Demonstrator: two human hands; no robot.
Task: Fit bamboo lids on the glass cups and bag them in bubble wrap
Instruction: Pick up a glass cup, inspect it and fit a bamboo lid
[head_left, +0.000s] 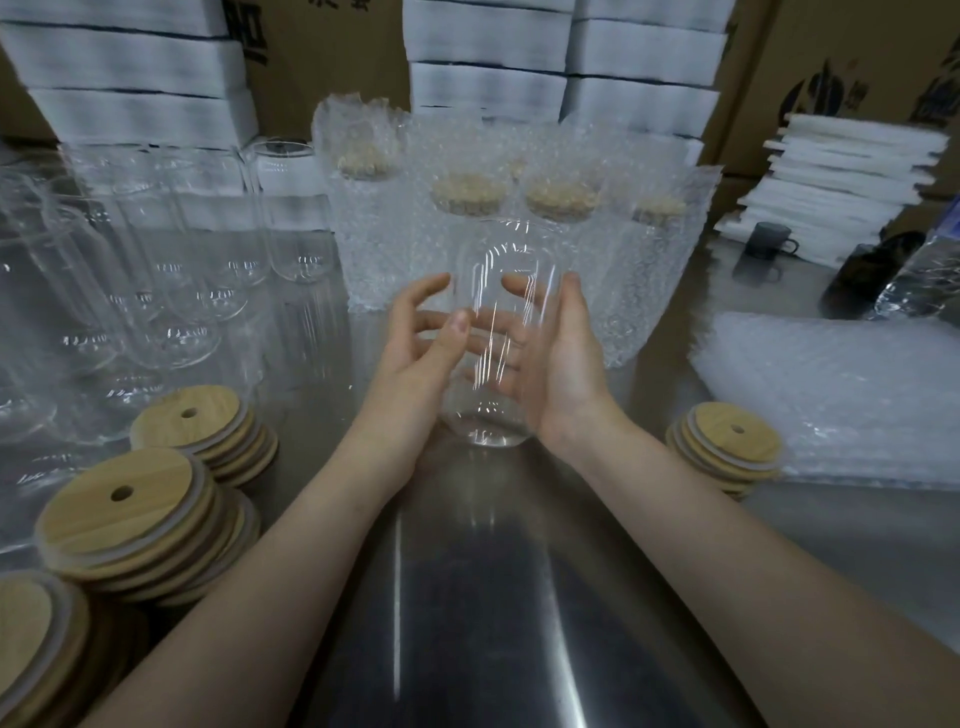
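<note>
A clear glass cup (501, 332) without a lid is held above the middle of the steel table (493, 597), tilted with its base toward me. My left hand (415, 358) holds it from the left, thumb on the near side and fingers showing through the glass. My right hand (566, 364) cups it from the right, fingers curved over its far side. Stacks of bamboo lids (124, 504) with straw holes lie at the front left, and a smaller lid stack (732, 441) sits to the right. A pile of flat bubble wrap bags (841, 400) lies on the right.
Several bare glass cups (182, 280) crowd the left of the table. Lidded cups in bubble wrap (467, 218) stand in a row behind my hands. White foam boxes (135, 67) and cartons are stacked at the back. Foam sheets (841, 176) and a dark mug (769, 244) sit at the far right.
</note>
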